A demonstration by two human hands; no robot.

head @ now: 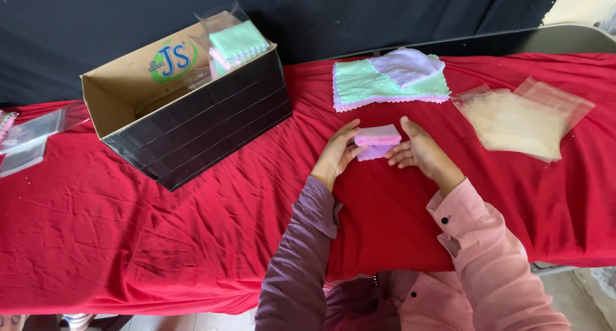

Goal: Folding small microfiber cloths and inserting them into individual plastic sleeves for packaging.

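Observation:
A small folded stack of pink and lilac cloths lies on the red tablecloth. My left hand presses against its left side and my right hand against its right side, holding the stack between them. Just beyond, a pile of unfolded green, lilac and pink cloths lies spread flat.
An open cardboard box with dark sides stands at the left, holding bagged green and pink cloths. A heap of clear plastic bags lies at the right. More clear bags sit at the far left edge.

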